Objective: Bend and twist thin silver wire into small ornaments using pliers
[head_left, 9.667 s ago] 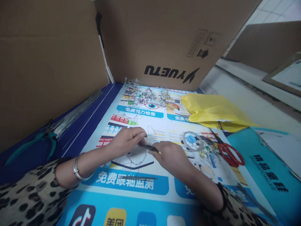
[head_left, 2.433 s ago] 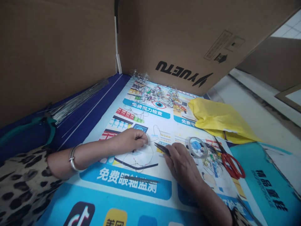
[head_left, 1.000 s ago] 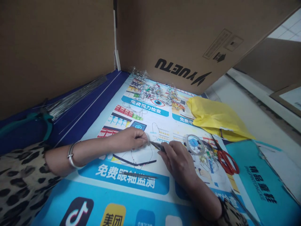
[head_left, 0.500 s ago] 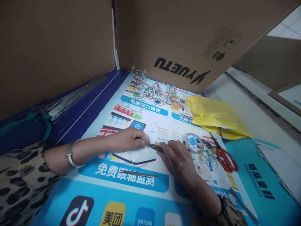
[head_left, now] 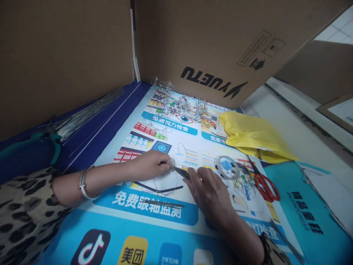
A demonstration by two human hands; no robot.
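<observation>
My left hand (head_left: 150, 165) rests on a printed poster (head_left: 154, 224), its fingers pinched on a thin wire piece (head_left: 172, 162) whose loops trail across the paper. My right hand (head_left: 209, 191) grips small dark pliers (head_left: 180, 172), and their tip meets the wire right at my left fingertips. A silver bangle (head_left: 82, 182) circles my left wrist. Both sleeves are leopard print.
A clear tape roll (head_left: 226, 166), red-handled scissors (head_left: 263, 184) and a yellow bag (head_left: 253, 136) lie to the right. Finished wire pieces (head_left: 179, 105) sit at the back by cardboard walls (head_left: 206, 44). A bundle of straight wires (head_left: 85, 114) and green pliers (head_left: 41, 141) lie left.
Over the last second the pliers' tip has stayed at the wire by my left fingers, and my right hand has shifted slightly. The view has barely moved.
</observation>
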